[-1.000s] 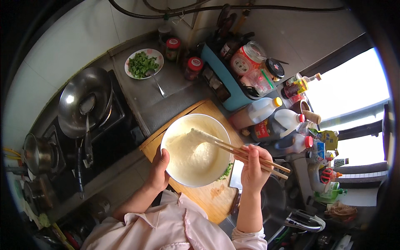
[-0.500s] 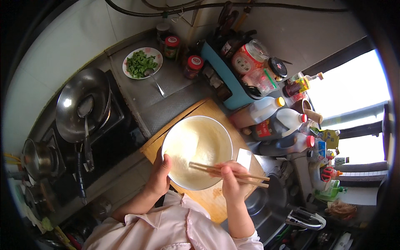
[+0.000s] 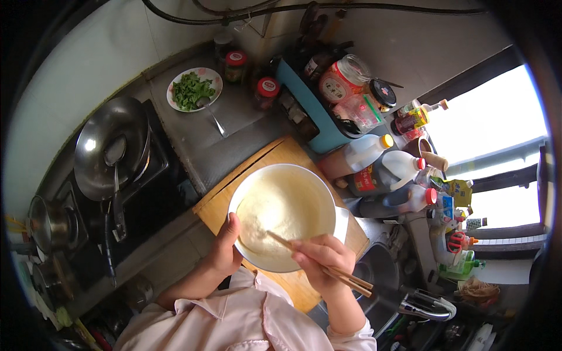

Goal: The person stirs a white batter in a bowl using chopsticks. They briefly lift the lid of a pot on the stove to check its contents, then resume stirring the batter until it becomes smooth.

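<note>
A white bowl with a side handle holds pale yellow batter. It is over a wooden cutting board; whether it rests on the board or is lifted, I cannot tell. My left hand grips the bowl's left side, thumb at the rim and fingers hidden below. In my right hand is a pair of wooden chopsticks, slanting over the near right rim. Their tips dip into the batter near the middle of the bowl.
At left, a wok with a ladle sits on the stove beside a small pot. Beyond the board are a plate of chopped greens and a blue rack. Large bottles and a sink lie to the right.
The chopsticks' rear ends have swung toward me, and my right hand has turned and come slightly nearer. The bowl sits a little farther right, showing more of its handle. My left hand keeps its grip.
</note>
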The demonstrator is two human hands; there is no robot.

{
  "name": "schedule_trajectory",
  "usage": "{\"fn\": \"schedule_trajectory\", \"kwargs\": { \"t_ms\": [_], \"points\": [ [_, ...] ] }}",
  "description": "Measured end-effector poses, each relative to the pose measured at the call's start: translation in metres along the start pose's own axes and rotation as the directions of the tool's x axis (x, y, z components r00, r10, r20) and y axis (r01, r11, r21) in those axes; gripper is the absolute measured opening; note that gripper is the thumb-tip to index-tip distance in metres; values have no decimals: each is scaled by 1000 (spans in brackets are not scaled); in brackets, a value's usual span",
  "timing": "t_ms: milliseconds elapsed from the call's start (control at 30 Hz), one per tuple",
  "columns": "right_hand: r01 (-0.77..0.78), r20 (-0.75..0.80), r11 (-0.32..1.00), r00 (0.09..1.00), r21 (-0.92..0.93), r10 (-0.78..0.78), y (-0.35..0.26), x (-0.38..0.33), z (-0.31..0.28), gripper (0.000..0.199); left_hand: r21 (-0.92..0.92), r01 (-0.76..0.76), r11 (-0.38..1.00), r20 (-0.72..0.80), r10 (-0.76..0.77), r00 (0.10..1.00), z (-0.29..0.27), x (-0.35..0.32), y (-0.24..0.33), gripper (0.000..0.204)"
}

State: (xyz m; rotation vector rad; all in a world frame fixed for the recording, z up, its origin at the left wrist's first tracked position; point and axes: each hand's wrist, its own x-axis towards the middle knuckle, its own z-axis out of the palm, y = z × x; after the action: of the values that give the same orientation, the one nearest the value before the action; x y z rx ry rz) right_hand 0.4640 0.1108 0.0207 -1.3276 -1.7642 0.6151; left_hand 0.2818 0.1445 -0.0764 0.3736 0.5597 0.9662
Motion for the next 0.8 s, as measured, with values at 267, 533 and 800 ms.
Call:
{"fn": "schedule_trajectory", "kwargs": {
  "t_ms": [267, 533, 800],
  "points": [
    [186, -17, 885, 977, -428, -213, 6, -10, -30, 28, 79, -73, 994, 30, 71, 997, 6, 1, 4, 77],
    [375, 80, 873, 926, -314, -369, 21, 10, -18, 28, 79, 5, 997, 70, -11, 998, 19, 5, -10, 75],
    [413, 264, 858, 902, -305, -340, -15, -23, -30, 26, 118, -118, 986, 97, 107, 990, 16, 7, -4, 77]
  ]
}}
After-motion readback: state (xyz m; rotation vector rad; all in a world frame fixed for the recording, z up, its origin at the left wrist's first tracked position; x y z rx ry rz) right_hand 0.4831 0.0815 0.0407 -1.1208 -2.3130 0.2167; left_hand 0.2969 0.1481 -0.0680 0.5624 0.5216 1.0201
